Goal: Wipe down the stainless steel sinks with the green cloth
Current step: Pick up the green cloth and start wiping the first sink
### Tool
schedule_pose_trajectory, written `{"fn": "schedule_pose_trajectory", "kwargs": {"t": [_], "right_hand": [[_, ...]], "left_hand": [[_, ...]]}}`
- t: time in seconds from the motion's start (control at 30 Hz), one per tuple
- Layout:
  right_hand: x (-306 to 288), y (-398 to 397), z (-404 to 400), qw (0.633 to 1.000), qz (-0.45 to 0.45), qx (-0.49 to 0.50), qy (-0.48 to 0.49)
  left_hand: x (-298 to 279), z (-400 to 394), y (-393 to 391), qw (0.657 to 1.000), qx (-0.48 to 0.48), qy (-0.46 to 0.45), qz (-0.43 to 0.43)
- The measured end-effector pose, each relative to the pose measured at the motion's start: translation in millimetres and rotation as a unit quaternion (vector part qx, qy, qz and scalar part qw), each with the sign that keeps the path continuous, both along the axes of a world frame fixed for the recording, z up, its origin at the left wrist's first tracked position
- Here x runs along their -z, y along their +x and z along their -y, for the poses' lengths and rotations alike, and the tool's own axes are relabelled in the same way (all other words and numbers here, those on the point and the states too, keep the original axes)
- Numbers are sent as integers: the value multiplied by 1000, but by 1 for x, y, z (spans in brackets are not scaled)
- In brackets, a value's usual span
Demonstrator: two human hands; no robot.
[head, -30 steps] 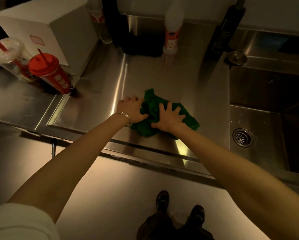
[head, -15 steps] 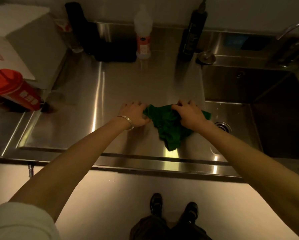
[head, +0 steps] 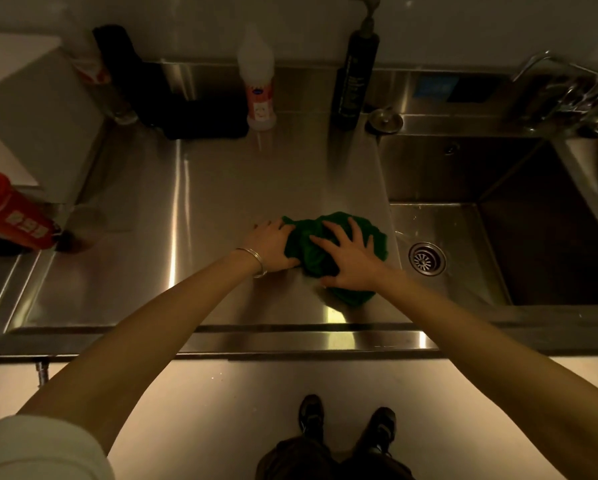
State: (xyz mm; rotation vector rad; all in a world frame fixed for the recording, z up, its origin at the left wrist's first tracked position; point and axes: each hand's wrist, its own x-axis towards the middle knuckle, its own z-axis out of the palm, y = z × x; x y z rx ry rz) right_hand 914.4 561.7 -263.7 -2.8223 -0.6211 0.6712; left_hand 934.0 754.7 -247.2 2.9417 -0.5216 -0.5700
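Observation:
The green cloth [head: 339, 237] lies bunched on the steel drainboard [head: 221, 202], close to the left rim of the sink basin [head: 439, 174]. My right hand [head: 351, 259] presses on top of the cloth with fingers spread. My left hand [head: 271, 244] holds the cloth's left edge, thumb along its lower side. The basin's drain [head: 426, 258] is just right of the cloth. A second, deeper basin [head: 550, 237] lies further right.
At the back stand a white bottle [head: 260, 81], a dark pump bottle [head: 354, 74], a black object [head: 173, 98] and a sink plug [head: 384, 120]. A red cup [head: 10, 216] and white box [head: 31, 116] sit left. The faucet [head: 567, 88] is at the back right.
The cloth has moved right across the drainboard toward the sink. The right hand gripped the cloth half a second ago and now lies spread on top of it.

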Motion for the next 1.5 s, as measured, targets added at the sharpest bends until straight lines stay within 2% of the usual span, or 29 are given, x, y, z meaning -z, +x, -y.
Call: {"fn": "schedule_pose_trajectory", "kwargs": {"t": [0.17, 0.27, 0.5, 0.73, 0.87, 1.03, 1.17, 1.3, 1.4, 1.5], "right_hand": [[8, 14, -6, 997, -7, -24, -70], [11, 13, 1, 994, 37, -48, -95], [18, -8, 13, 989, 121, 7, -82], [2, -26, 71, 987, 135, -8, -88], [-13, -48, 115, 981, 154, 4, -117], [-29, -79, 169, 974, 167, 60, -141], [-33, -109, 217, 971, 186, 87, -124], [-26, -140, 274, 967, 172, 151, -109], [-10, -165, 308, 963, 128, 212, -107], [3, -177, 323, 965, 114, 218, -95]], "left_hand": [[-3, -3, -5, 998, -1, -54, -16], [-1, -2, -7, 996, 23, -84, -34], [0, 14, -7, 989, 78, -90, -87], [-7, 47, -3, 988, 107, -98, -59], [-10, 87, 0, 985, 143, -82, -60], [-18, 163, -6, 969, 233, -72, -37], [-17, 226, -14, 956, 291, -41, -11], [-15, 277, -30, 945, 326, -25, 2], [-13, 310, -47, 943, 332, -19, -2], [-8, 338, -62, 946, 323, -17, 2]]}}
